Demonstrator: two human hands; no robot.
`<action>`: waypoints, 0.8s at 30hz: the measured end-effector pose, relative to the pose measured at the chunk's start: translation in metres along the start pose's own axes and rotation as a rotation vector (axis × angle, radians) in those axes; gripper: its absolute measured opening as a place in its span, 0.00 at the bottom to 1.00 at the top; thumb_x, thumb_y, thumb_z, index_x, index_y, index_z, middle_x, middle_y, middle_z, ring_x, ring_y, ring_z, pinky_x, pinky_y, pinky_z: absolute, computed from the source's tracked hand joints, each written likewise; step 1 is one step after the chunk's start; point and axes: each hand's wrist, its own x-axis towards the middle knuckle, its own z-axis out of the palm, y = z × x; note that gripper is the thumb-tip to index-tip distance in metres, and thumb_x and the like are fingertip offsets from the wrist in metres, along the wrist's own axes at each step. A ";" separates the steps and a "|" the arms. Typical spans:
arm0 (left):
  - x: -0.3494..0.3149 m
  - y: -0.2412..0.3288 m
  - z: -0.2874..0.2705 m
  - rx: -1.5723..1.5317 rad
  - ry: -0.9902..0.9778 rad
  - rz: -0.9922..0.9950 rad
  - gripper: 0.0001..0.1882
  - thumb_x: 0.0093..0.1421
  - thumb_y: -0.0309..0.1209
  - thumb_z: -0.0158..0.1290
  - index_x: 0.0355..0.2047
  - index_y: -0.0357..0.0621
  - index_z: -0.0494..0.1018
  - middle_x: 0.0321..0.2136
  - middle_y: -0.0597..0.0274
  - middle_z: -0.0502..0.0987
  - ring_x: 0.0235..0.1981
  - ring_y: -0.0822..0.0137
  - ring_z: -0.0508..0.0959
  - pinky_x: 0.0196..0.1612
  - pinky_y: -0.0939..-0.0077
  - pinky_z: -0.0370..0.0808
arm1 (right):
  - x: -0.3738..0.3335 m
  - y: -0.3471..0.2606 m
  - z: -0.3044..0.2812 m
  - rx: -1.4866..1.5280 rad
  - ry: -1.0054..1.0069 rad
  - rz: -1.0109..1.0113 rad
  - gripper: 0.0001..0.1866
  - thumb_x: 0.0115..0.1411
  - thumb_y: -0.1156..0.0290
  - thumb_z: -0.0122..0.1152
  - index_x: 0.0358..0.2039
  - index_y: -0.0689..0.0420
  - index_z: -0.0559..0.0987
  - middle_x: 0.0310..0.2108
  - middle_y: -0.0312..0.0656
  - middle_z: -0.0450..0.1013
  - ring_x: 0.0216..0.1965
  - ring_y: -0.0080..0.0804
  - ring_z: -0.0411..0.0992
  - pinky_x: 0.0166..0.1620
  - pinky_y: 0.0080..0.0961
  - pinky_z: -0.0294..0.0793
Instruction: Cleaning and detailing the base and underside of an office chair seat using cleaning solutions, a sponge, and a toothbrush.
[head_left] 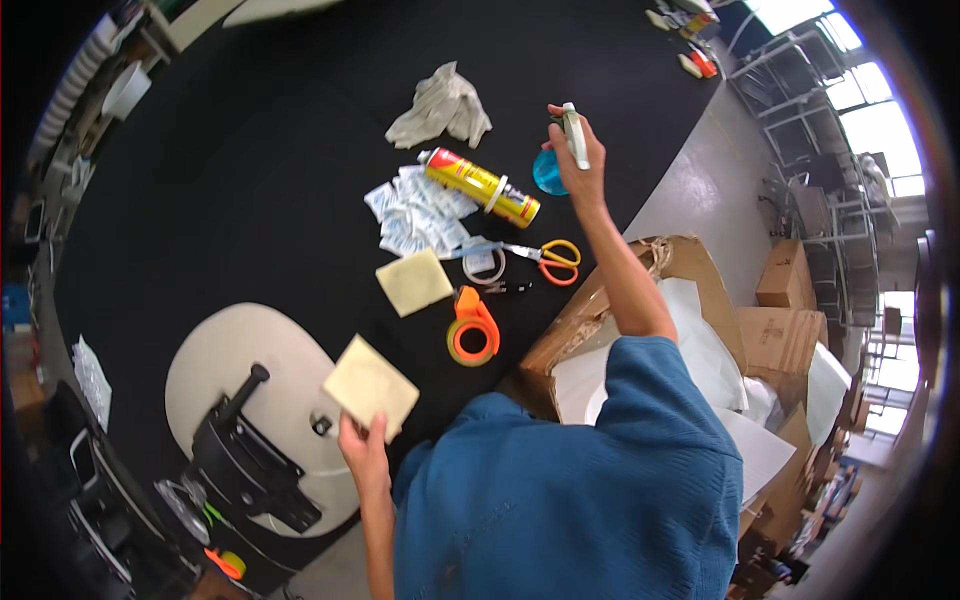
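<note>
A pale sponge is resting clamped in a worker's left hand, thumb on top, near a beige seat; the right hand is gripping a spray bottle, fingers wrapped around its upper part, while a can and scissors are lying on the black table.

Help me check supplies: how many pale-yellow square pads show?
2 clearly: one pad in the left hand, another pad on the black tabletop. Blurred far items are unclear; some may be hidden.

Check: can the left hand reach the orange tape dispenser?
Probably yes: the way to the orange tape dispenser looks free, but the left hand may need to release its pale yellow pad.
</note>
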 end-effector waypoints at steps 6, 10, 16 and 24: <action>0.034 0.054 0.048 0.088 -0.118 0.124 0.17 0.71 0.24 0.60 0.57 0.31 0.72 0.46 0.54 0.82 0.42 0.68 0.85 0.39 0.73 0.88 | -0.103 -0.097 -0.004 -0.026 -0.826 0.046 0.14 0.66 0.67 0.74 0.50 0.57 0.84 0.41 0.45 0.84 0.41 0.39 0.85 0.46 0.35 0.83; 0.037 0.075 0.077 0.271 -0.190 0.278 0.18 0.71 0.23 0.61 0.58 0.30 0.72 0.47 0.53 0.82 0.45 0.67 0.84 0.46 0.70 0.84 | -0.160 -0.110 0.006 0.114 -0.948 -0.147 0.16 0.69 0.62 0.71 0.51 0.59 0.84 0.46 0.49 0.83 0.47 0.49 0.82 0.52 0.43 0.81; 0.026 0.083 0.090 0.346 -0.223 0.351 0.20 0.71 0.24 0.61 0.60 0.31 0.72 0.47 0.53 0.82 0.47 0.66 0.84 0.50 0.70 0.82 | -0.186 -0.105 0.004 0.070 -0.925 -0.187 0.19 0.74 0.52 0.61 0.44 0.58 0.82 0.37 0.47 0.80 0.37 0.49 0.78 0.43 0.45 0.78; 0.019 0.074 0.082 0.363 -0.213 0.366 0.21 0.70 0.22 0.60 0.61 0.30 0.71 0.48 0.49 0.82 0.47 0.63 0.85 0.47 0.69 0.84 | -0.184 -0.113 0.006 0.100 -0.917 0.006 0.25 0.77 0.46 0.56 0.40 0.58 0.81 0.29 0.47 0.77 0.34 0.50 0.80 0.40 0.46 0.78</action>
